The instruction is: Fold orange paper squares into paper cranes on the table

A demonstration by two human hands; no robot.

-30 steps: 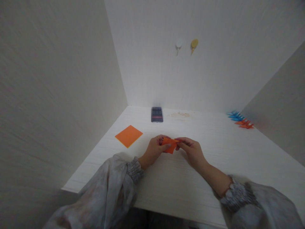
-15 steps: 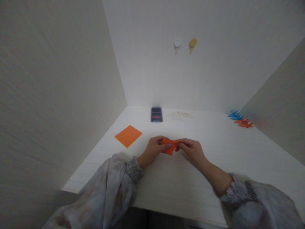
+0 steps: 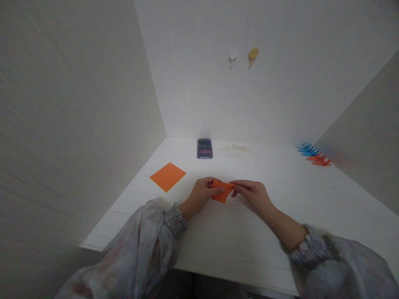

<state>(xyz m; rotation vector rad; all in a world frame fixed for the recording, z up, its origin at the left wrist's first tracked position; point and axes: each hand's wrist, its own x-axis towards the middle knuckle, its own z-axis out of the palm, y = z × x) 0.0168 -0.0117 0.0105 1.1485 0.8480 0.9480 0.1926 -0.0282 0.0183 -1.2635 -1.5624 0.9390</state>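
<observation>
A small folded piece of orange paper [image 3: 220, 195] is held between both hands above the middle of the white table [image 3: 230, 241]. My left hand [image 3: 202, 194] grips its left side, with the thumb lying across the front and the fingers behind it. A ring shows on one finger. At the paper's upper right corner, my right hand [image 3: 251, 193] pinches the tip between thumb and fingers. To the left of my left hand lies a stack of square orange paper [image 3: 168, 177] with a yellow edge.
A dark, pixelated rectangular object [image 3: 205, 148] stands near the back wall. Folded blue paper shapes [image 3: 307, 149] and orange ones [image 3: 319, 159] sit at the far right. A white hook [image 3: 232, 55] and a yellow hook [image 3: 253, 54] are on the back wall. Walls enclose both sides.
My right hand's fingers have shifted slightly at the paper's right corner. The left hand keeps its hold, and the paper looks almost the same.
</observation>
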